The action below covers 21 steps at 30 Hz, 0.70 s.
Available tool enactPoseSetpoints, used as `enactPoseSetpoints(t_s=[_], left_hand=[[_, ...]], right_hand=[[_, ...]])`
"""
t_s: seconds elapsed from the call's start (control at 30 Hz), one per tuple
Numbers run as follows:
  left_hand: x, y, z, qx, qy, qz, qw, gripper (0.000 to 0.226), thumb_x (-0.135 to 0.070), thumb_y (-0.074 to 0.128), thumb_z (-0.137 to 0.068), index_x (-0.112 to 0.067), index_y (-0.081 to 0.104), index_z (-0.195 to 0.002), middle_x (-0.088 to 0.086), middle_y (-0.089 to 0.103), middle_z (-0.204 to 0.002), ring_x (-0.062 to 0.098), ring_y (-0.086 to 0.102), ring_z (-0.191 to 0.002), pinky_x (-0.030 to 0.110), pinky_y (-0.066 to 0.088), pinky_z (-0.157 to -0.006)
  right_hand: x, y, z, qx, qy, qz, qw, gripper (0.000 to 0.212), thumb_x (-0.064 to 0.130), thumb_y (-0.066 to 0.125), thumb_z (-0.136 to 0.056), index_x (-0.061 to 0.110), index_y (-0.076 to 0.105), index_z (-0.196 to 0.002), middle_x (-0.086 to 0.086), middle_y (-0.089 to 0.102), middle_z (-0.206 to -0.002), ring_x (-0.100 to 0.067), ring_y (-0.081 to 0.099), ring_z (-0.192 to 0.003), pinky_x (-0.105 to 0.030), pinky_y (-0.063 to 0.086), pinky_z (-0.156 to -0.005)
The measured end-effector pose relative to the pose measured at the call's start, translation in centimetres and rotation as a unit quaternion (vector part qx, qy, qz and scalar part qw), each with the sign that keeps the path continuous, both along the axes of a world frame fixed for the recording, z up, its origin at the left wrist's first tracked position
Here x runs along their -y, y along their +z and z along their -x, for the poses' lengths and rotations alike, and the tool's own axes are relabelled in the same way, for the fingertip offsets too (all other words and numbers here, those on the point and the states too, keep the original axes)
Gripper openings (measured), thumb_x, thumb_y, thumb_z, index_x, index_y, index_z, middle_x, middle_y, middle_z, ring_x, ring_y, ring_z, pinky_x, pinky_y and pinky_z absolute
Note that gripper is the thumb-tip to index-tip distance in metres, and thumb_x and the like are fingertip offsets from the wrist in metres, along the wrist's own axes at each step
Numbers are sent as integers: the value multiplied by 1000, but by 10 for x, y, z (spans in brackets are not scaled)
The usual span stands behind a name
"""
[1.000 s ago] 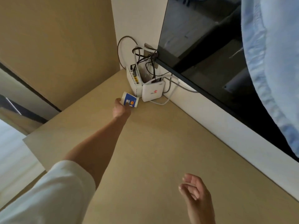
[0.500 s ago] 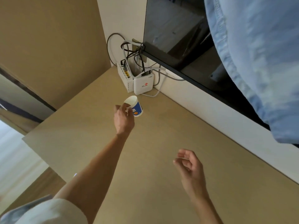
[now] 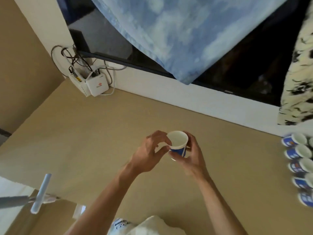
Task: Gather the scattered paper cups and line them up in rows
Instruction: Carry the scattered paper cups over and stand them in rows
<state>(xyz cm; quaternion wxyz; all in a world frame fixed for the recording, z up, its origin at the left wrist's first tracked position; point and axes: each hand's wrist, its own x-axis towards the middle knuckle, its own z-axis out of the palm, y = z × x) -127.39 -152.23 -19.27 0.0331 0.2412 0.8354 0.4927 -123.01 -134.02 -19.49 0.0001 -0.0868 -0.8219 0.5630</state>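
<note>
A blue-and-white paper cup (image 3: 178, 144) is held upright above the middle of the tan table (image 3: 94, 143), its open mouth facing up. My left hand (image 3: 149, 154) pinches its left side near the rim. My right hand (image 3: 192, 156) curls round its right side and base. At the table's right edge, several matching paper cups (image 3: 298, 152) stand in a row running front to back; they are blurred and partly cut off by the frame.
Two white router boxes (image 3: 94, 86) with tangled cables sit in the far left corner. A dark screen (image 3: 245, 65) runs along the back wall, with a blue cloth (image 3: 177, 36) hanging over it and a patterned cloth (image 3: 298, 85) at the right. The table's left edge drops off beside a pale rod (image 3: 41, 192).
My left hand carried the cup back from the routers to the table's middle. My right hand came up and closed round it. The view swung right, revealing the cup row.
</note>
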Motion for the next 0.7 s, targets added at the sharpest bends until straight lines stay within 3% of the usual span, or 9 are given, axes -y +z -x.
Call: enactPoseSetpoints(t_s=[0.2,0.3,0.43,0.7], left_hand=[[-91,25,-76,50,-62,-5,997,39,-18,64,-95,-27,57,-133,-13,60,-129,6,63,-106,19,52,-82],[-136,22,-117,83,-73,-20,994,36,-15,64,-95,-28,59,-128,-13,62,-126,5,65,-104,12,49,-79],[-201,10,-172,144,-112,-20,983,32,-15,67,-94,-30,62,-121,-12,67,-118,5,67,-101,16,52,-78],[-306,-12,-236,208,-183,-27,960,28,-22,66,-95,-38,62,-118,-15,72,-107,5,68,-100,27,56,-83]], right_hand=[[-84,1,-100,-13,-131,79,988,71,51,83,-58,36,58,-123,15,67,-118,-11,63,-110,-25,52,-86],[-125,0,-153,-18,-195,102,975,70,50,82,-57,36,59,-121,14,68,-118,-12,64,-109,-26,50,-86],[-181,-6,-230,-19,-293,120,949,68,47,81,-55,35,60,-118,11,69,-115,-15,64,-107,-25,49,-83],[-274,-20,-328,-10,-444,136,886,67,38,82,-52,28,61,-114,4,70,-111,-24,65,-104,-50,55,-91]])
